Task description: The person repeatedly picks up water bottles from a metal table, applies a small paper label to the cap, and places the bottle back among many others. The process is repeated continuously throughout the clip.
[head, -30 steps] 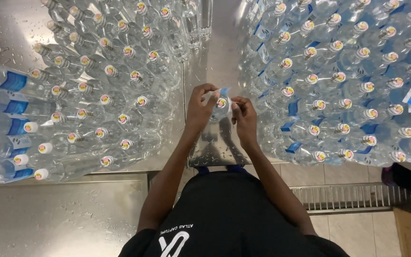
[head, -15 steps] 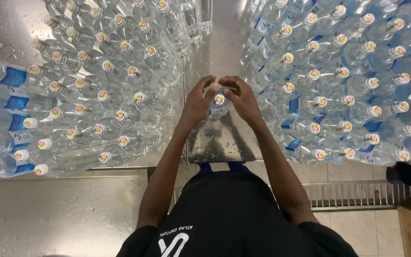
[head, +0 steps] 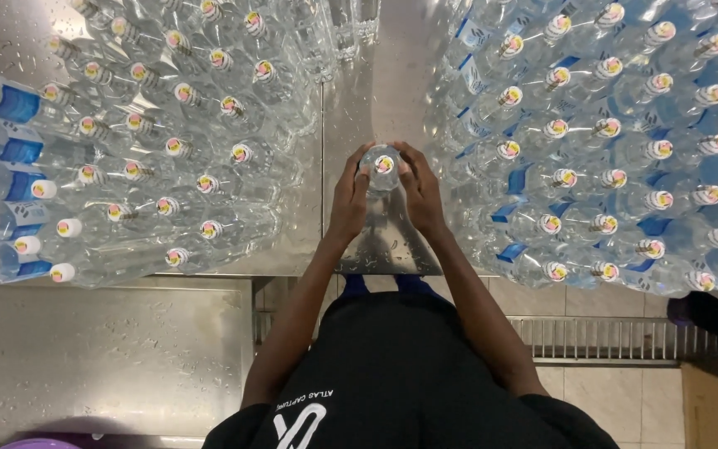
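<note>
Across the whole upper half of the view, a steel table is seen, wet and shining, with a bare strip running from 12 o'clock down to the centre. At 9 to 11 o'clock a large mass of clear plastic bottles is laid, their capped ends turned toward the camera; some at the far left carry blue labels. At 1 to 3 o'clock a second, bigger mass of bottles with blue labels is stacked the same way. At 7 o'clock a lower steel surface is found, and at 4 o'clock a floor drain grate is set between pale tiles. At 6 o'clock the black shirt of the person is visible.

Just above the centre, a single clear bottle is held upright over the bare strip, between the two masses. It is clamped from both sides: the left hand is wrapped on its left side, the right hand on its right side, fingers curled around its shoulder.
</note>
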